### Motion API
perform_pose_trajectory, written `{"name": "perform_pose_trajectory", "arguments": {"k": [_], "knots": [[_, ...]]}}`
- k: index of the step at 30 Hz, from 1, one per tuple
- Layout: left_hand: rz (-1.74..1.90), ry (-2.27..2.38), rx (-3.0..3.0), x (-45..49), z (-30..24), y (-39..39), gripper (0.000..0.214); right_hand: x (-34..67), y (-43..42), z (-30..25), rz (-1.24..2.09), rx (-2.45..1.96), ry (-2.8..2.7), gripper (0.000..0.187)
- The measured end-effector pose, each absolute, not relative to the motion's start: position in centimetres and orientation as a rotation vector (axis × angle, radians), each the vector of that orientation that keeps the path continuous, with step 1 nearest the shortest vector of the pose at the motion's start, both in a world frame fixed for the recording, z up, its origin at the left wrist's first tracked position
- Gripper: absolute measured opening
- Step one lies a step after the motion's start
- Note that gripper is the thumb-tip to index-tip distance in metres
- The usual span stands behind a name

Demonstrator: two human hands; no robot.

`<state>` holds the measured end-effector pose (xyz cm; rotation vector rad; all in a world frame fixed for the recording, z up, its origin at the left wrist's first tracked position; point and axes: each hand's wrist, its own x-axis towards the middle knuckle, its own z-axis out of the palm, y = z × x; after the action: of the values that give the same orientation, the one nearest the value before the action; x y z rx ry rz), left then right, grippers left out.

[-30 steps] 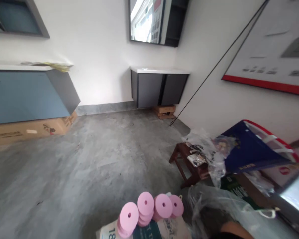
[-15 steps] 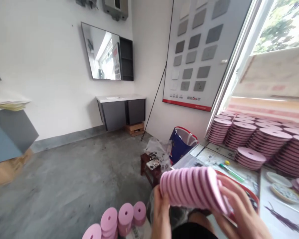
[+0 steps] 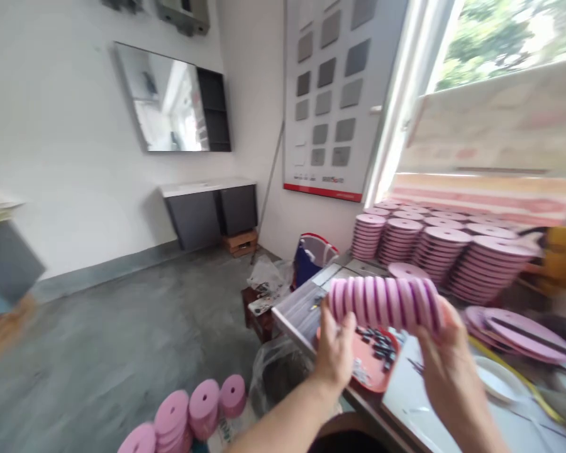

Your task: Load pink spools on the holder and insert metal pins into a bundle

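Between my two hands a stack of pink discs [image 3: 384, 302] lies on its side, with dark purple gaps between the discs. My left hand [image 3: 336, 346] closes round its left end, thumb at the front. Round the right end is my right hand [image 3: 446, 355], with part of its fingers hidden behind the discs. The stack is held in the air above the worktable. Beneath it sits a red-orange tray [image 3: 370, 368] with small black pieces and pale bits. Upright stacks of pink discs [image 3: 448, 242] stand in rows behind, by the window.
Shorter pink rolls [image 3: 204, 402] stand at the lower left, near a clear plastic bag [image 3: 276, 371]. Loose pink discs [image 3: 523, 333] and a white round dish [image 3: 500, 377] lie on the right of the table. Further off are a low stool [image 3: 259, 321] and a blue bag [image 3: 306, 264].
The view has turned right. The disc stack has moved from over my lap to above the table, held more level. Both hands still hold its ends. The tray now shows more fully.
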<state>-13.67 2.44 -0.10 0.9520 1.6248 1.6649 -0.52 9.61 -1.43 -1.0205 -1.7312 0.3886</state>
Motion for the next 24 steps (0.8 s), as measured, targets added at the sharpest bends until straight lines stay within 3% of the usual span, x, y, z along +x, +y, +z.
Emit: {"name": "perform_pose_trajectory", "arguments": {"k": [13,24], "knots": [[1.605,1.535,1.305,-14.1,2.6,8.4,0.074,-0.2,10.4,0.0,0.562,-1.041,-1.427,0.063],[1.440,1.229,1.618,-10.3,4.5,9.7,0.063,3.4,10.2,1.1,0.493,-1.035,-1.188,0.068]]}}
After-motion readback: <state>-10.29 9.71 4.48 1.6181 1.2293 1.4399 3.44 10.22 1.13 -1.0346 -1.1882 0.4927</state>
